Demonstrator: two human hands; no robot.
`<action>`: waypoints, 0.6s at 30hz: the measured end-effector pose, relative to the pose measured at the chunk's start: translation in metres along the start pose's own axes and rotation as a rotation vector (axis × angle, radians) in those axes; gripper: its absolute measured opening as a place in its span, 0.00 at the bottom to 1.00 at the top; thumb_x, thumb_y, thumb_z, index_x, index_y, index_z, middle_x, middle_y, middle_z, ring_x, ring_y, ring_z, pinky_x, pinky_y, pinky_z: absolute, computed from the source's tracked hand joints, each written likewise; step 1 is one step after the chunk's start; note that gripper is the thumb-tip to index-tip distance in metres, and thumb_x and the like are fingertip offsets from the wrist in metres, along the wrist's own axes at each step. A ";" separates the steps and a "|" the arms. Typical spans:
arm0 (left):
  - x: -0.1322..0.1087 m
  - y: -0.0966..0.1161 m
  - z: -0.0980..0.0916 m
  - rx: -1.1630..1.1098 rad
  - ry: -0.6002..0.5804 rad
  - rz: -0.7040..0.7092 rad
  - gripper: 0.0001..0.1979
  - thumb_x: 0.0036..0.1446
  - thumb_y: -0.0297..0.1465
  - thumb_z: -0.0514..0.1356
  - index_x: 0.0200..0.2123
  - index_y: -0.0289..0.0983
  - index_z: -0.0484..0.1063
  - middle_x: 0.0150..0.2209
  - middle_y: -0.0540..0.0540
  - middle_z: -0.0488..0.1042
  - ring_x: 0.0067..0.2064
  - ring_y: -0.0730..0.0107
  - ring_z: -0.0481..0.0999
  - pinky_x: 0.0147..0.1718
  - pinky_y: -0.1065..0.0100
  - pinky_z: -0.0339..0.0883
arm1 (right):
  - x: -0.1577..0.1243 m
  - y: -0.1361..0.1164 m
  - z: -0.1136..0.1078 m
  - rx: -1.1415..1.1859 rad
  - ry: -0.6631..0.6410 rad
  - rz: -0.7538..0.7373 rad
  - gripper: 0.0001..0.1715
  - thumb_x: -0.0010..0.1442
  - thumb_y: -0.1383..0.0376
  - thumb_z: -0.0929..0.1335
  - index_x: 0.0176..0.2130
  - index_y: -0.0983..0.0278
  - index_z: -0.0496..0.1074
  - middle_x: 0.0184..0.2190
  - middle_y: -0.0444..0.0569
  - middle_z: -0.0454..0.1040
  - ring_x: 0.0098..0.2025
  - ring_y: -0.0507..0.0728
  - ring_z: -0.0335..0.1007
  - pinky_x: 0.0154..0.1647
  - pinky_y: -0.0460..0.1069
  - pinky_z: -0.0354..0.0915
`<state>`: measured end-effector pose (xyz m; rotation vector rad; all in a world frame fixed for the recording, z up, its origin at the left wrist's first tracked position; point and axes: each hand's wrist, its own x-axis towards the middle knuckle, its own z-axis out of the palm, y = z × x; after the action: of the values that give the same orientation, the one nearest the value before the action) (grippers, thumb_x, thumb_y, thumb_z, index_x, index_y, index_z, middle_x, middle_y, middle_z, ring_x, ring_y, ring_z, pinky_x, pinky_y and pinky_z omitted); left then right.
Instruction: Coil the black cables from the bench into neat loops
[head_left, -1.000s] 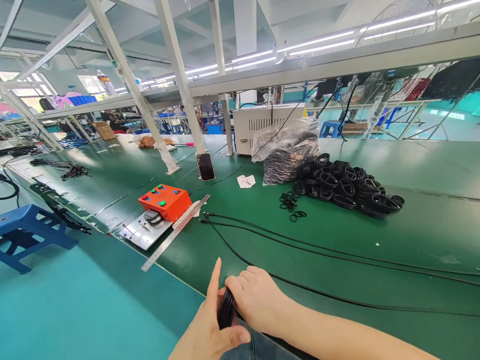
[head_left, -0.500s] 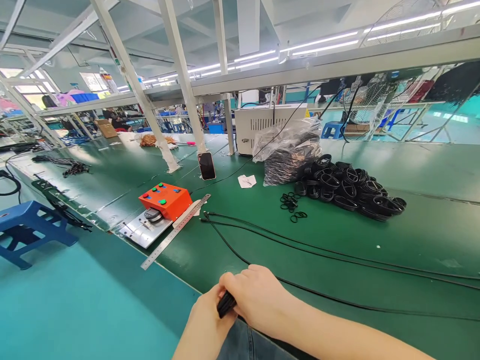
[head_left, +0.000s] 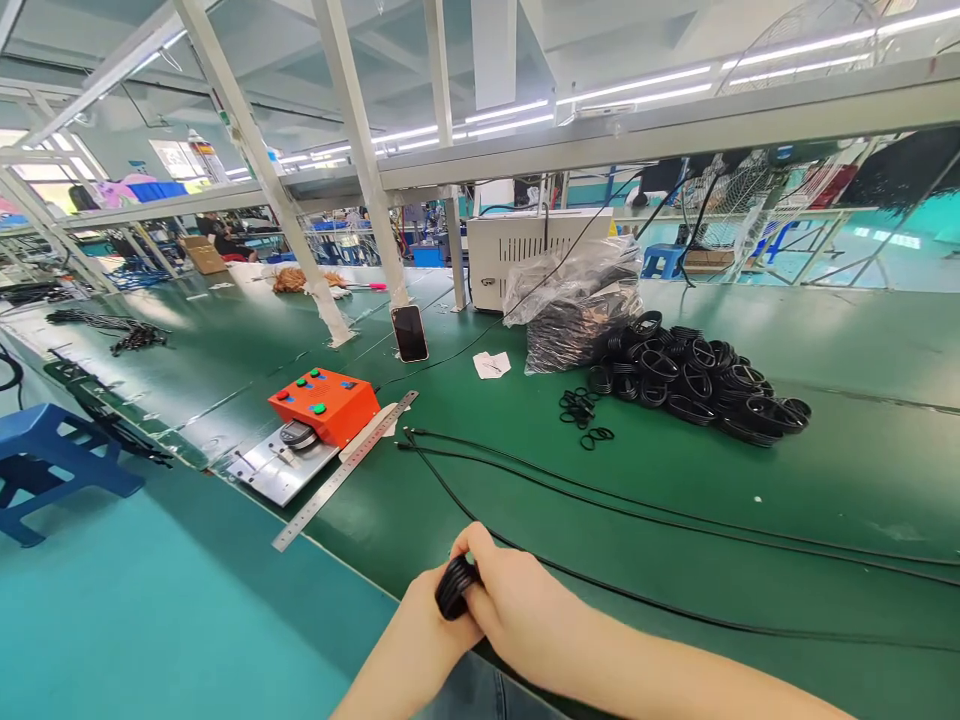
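Over the near edge of the green workbench (head_left: 847,470), left hand (head_left: 412,640) and right hand (head_left: 517,600) are closed on a small coil of black cable (head_left: 455,587), both sets of fingers (head_left: 487,560) curled round it, no gap left open. Loose black cables (head_left: 570,572) lie just past the right hand. Heap of black cable coils (head_left: 697,365) sits well apart, farther up the bench.

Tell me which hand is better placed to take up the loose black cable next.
Probably your right hand. It sits on the same side as the black cable running off to the right, while your left hand is lower, under the coil, and farther away.
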<state>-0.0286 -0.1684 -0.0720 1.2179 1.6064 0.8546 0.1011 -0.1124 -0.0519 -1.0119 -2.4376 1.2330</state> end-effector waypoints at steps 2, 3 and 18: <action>0.001 0.000 -0.003 -0.020 -0.038 -0.007 0.05 0.41 0.25 0.54 0.21 0.39 0.59 0.20 0.58 0.55 0.25 0.75 0.51 0.22 0.72 0.47 | -0.001 -0.001 -0.013 0.142 -0.082 -0.011 0.09 0.61 0.70 0.59 0.42 0.60 0.61 0.29 0.43 0.69 0.28 0.52 0.63 0.26 0.45 0.54; 0.001 0.000 -0.004 -0.023 -0.048 -0.011 0.06 0.42 0.25 0.54 0.21 0.40 0.59 0.20 0.58 0.54 0.25 0.75 0.51 0.22 0.72 0.47 | -0.001 -0.001 -0.017 0.192 -0.098 0.011 0.09 0.61 0.69 0.60 0.43 0.60 0.62 0.27 0.42 0.68 0.27 0.52 0.61 0.25 0.45 0.54; 0.015 0.002 0.002 0.212 0.160 0.064 0.08 0.47 0.25 0.53 0.30 0.38 0.71 0.26 0.50 0.75 0.28 0.66 0.68 0.30 0.69 0.59 | 0.010 0.019 0.008 -0.752 0.362 -0.385 0.20 0.56 0.76 0.62 0.50 0.73 0.63 0.31 0.53 0.73 0.30 0.59 0.69 0.36 0.53 0.59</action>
<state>-0.0274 -0.1530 -0.0748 1.3843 1.8320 0.8568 0.0987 -0.1032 -0.0726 -0.7541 -2.6325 -0.0177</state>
